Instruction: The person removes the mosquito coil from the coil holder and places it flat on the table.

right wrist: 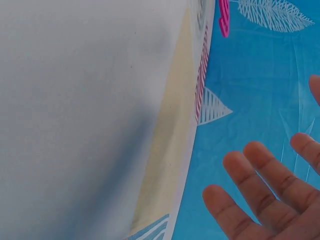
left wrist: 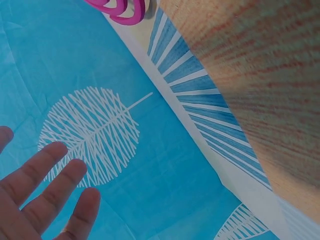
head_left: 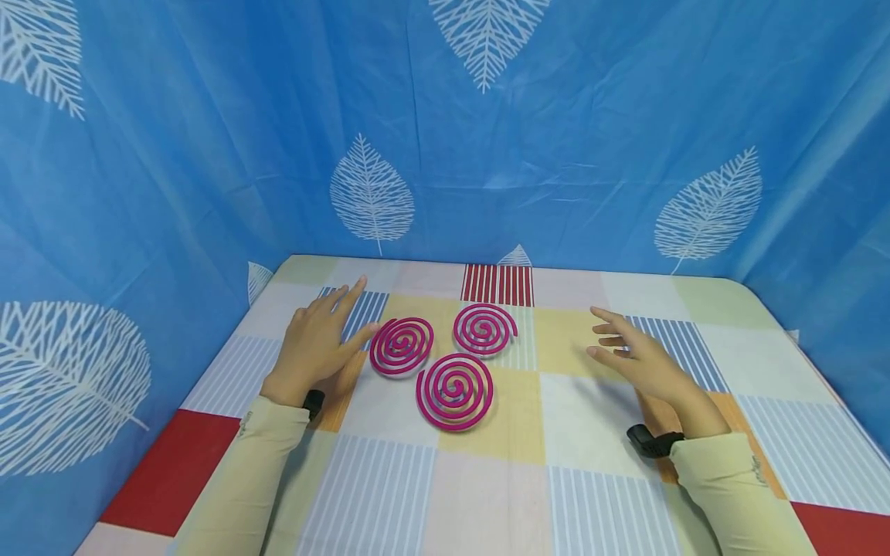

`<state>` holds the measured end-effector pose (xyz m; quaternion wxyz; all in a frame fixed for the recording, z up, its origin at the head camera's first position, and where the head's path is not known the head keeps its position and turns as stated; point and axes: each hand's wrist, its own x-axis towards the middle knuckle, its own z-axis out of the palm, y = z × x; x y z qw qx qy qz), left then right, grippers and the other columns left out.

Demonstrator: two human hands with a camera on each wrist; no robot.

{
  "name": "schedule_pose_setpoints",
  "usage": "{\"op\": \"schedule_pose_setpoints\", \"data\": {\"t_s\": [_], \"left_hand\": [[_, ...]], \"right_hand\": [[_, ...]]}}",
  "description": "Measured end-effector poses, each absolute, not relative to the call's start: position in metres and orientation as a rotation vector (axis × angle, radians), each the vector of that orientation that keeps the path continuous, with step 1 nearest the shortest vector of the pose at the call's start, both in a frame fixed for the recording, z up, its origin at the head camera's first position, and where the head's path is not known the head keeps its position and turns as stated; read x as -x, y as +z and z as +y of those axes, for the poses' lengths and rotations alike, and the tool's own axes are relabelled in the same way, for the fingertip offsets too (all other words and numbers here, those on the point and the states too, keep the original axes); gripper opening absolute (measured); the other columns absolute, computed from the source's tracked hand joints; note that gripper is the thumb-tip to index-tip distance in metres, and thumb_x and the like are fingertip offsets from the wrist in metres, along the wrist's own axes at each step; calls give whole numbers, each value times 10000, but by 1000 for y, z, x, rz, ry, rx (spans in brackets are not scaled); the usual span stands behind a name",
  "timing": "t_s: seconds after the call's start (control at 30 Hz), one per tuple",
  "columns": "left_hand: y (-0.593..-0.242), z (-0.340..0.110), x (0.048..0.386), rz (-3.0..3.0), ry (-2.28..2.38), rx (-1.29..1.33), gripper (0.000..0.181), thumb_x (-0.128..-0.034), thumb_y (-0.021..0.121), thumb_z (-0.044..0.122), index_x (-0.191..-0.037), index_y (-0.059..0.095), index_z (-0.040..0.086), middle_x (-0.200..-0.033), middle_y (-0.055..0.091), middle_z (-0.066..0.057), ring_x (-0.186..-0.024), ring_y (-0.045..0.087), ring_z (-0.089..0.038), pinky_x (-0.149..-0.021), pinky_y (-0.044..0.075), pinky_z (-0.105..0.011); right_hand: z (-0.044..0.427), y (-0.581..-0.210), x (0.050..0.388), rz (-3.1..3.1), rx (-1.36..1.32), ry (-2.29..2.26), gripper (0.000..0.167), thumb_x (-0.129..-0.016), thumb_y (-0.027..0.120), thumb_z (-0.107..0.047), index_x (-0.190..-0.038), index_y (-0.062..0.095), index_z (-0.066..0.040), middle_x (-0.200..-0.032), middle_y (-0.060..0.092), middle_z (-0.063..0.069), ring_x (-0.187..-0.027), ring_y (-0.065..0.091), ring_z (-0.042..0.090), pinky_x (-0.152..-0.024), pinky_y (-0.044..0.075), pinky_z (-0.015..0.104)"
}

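Note:
Three magenta spiral mosquito coils lie in a cluster near the middle of the table: a left coil (head_left: 401, 345), a back coil (head_left: 482, 330) and a front coil (head_left: 455, 387). My left hand (head_left: 316, 340) hovers left of them with its fingers spread. Its thumb tip comes up to the left coil's edge; whether they touch, I cannot tell. Well to the right of the coils, my right hand (head_left: 643, 359) is held above the table, fingers loosely extended and holding nothing. Both wrist views show spread fingers, with bits of magenta coil (left wrist: 131, 15) at the top.
A patchwork-patterned cloth (head_left: 490, 494) covers the table, whose far corners are rounded. Blue curtains (head_left: 556, 193) printed with white leaves hang behind and along both sides. Each wrist carries a black strap device (head_left: 653, 442).

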<state>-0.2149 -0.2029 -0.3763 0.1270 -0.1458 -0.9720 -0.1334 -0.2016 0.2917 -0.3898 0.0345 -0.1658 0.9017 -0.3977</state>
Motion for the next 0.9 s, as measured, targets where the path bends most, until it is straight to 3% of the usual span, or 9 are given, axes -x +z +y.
{"op": "schedule_pose_setpoints", "data": {"t_s": [0.1, 0.2, 0.33, 0.63, 0.9], "left_hand": [[-377, -203, 214, -2804, -398, 443, 768, -1065, 642, 448, -1696, 355, 117, -1586, 517, -285, -1409, 527, -535, -1090, 445, -748], [-377, -203, 213, -2790, -421, 467, 749, -1068, 657, 430, -1693, 372, 130, -1560, 554, -267, -1373, 571, -512, -1050, 507, -701], [-374, -201, 210, -2796, -448, 489, 734, -1072, 662, 424, -1692, 383, 146, -1544, 574, -259, -1359, 585, -499, -1015, 538, -685], [-372, -199, 202, -2797, -545, 536, 717, -1052, 704, 394, -1662, 441, 123, -1557, 566, -250, -1383, 559, -519, -1039, 503, -723], [-375, -196, 197, -2778, -550, 602, 749, -1007, 775, 370, -1640, 477, 102, -1527, 602, -233, -1314, 623, -483, -1046, 532, -659]], "right_hand": [[290, -389, 201, 2760, 531, -1233, 694, -1118, 623, -189, -1695, 280, -11, -1523, 507, 366, -1351, 551, 555, -1129, 462, 652], [286, -389, 200, 2744, 579, -1271, 627, -1109, 624, -133, -1653, 356, 25, -1474, 560, 355, -1310, 594, 534, -1080, 546, 434], [278, -391, 200, 2712, 642, -1312, 534, -1096, 625, -73, -1581, 451, 68, -1385, 641, 326, -1255, 650, 484, -967, 524, 200], [267, -398, 201, 2638, 703, -1353, 447, -1082, 636, -36, -1501, 544, 90, -1261, 725, 249, -1121, 709, 127, -974, 543, 210], [261, -399, 203, 2604, 722, -1337, 424, -1082, 638, -46, -1478, 569, 89, -1235, 745, 215, -1119, 718, 181, -980, 554, 252]]}}
